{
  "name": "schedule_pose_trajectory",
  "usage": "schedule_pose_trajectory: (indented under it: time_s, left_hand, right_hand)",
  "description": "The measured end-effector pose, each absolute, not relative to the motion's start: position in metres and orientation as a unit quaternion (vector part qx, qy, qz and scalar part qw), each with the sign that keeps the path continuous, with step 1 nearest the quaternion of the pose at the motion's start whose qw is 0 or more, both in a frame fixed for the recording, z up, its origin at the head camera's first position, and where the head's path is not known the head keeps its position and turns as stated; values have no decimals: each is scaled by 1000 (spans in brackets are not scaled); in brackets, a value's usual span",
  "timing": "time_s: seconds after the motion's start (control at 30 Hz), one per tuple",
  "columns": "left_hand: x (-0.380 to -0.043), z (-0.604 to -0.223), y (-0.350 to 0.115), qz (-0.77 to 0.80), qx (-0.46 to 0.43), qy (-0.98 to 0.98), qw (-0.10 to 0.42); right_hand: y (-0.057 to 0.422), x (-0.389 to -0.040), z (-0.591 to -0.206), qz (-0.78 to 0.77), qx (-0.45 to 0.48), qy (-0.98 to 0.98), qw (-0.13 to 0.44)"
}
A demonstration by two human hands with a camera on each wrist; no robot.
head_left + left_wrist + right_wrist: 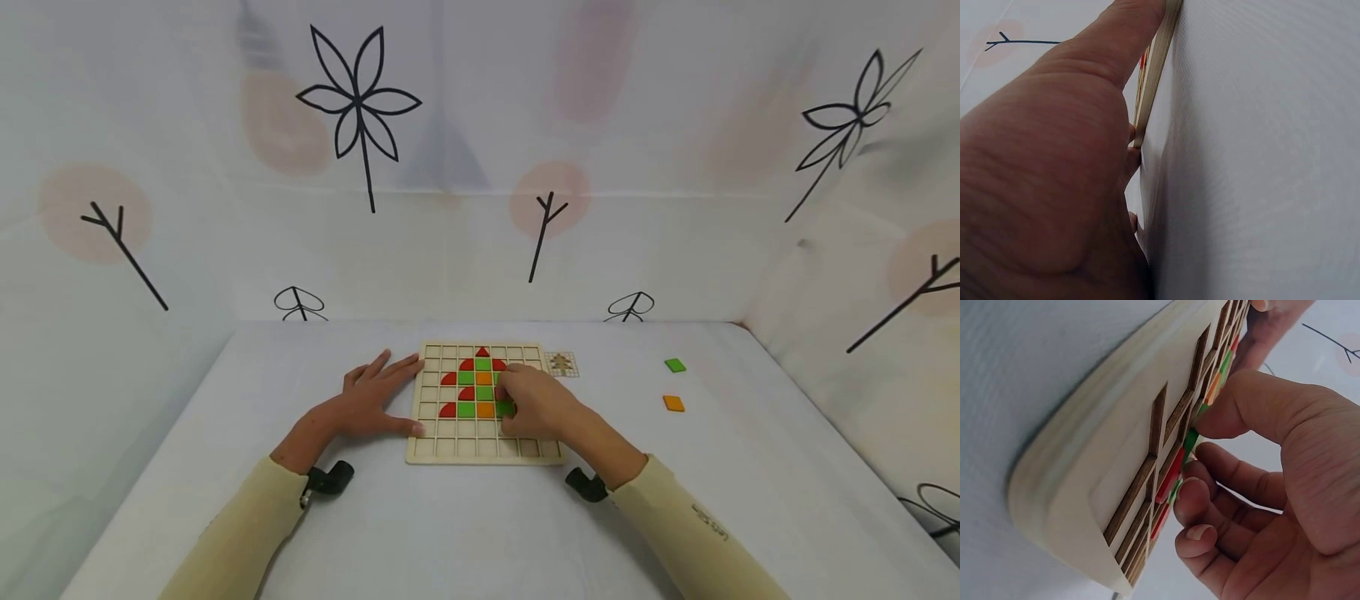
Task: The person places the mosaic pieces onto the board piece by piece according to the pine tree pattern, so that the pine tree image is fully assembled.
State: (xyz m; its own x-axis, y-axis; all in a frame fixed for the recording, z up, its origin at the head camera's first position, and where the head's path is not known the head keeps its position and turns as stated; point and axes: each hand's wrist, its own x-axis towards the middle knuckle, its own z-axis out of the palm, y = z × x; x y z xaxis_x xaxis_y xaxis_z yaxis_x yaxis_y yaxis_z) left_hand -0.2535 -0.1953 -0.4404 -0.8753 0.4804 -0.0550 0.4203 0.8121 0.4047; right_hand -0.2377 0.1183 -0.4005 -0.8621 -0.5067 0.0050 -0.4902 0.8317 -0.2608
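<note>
A pale wooden grid board (465, 450) lies flat on the table, its cells partly filled with red, green and orange tiles in a tree shape. My right hand (540, 404) is over the board's right half, pinching a small green tile (1190, 442) between thumb and fingertip. That tile tilts against the grid in the right wrist view. My right hand hides part of the pattern in the head view. With fingers spread, my left hand (367, 402) rests at the board's left edge, thumb and fingertips touching the rim. An orange tile (486, 409) sits in the lowest filled row.
A small card (562, 364) printed with a tree pattern lies by the board's upper right corner. Farther right on the white table (450, 533) are a loose green tile (676, 365) and a loose orange tile (673, 403). Printed cloth walls (480, 250) enclose the table's back and sides.
</note>
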Motion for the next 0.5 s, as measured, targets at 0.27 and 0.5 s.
schedule_pose_trajectory:
  time_s: [0.27,0.5]
  left_hand:
    - [-253,-441,-194,198,239,947,80]
    - [-255,-442,-195,193,237,949,79]
  right_hand:
    - [134,-240,-396,-143,-249,957,32]
    - [141,-243,-397,-150,-265,952,20]
